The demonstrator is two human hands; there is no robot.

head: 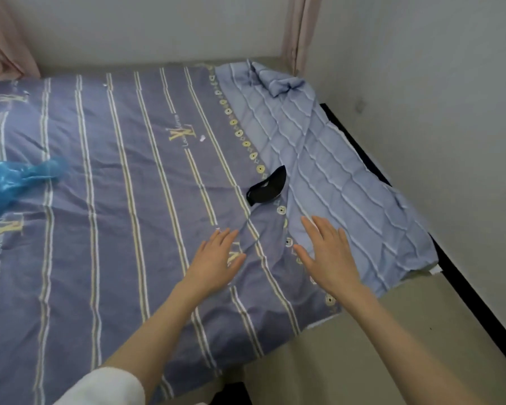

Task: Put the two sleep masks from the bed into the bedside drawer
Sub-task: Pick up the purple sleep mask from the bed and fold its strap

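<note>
**One mask in reach, both hands free**

On the striped bed cover [114, 200], near its right border, lies a black sleep mask [267, 185], just beside the edge of the pale blue quilted blanket [333, 182] that runs down the right side of the bed. It sits ahead of your hands and a little between them. Only this one mask shows; the second is not in view, and neither is the bedside drawer, so you will have to look for both.

Expect the mask to be very light and limp. It should fold and dangle rather than hold its shape, and its strap looks to be looped along the lower left edge, where it could trail or snag on the bedding. It is not fragile and will not slip much on cloth. Your safest hold is probably a pinch across the padded body near the middle, gathering the strap in with it, rather than lifting by the strap alone.

Your left hand [216, 261] and right hand [327, 252] both reach forward, palms down, low over the cover. The fingers of each are spread and extended, closed on nothing. The right hand is over the seam where cover meets blanket and is the nearer one to the mask. A blue plastic bag [15, 182] lies well apart at the left.
</note>
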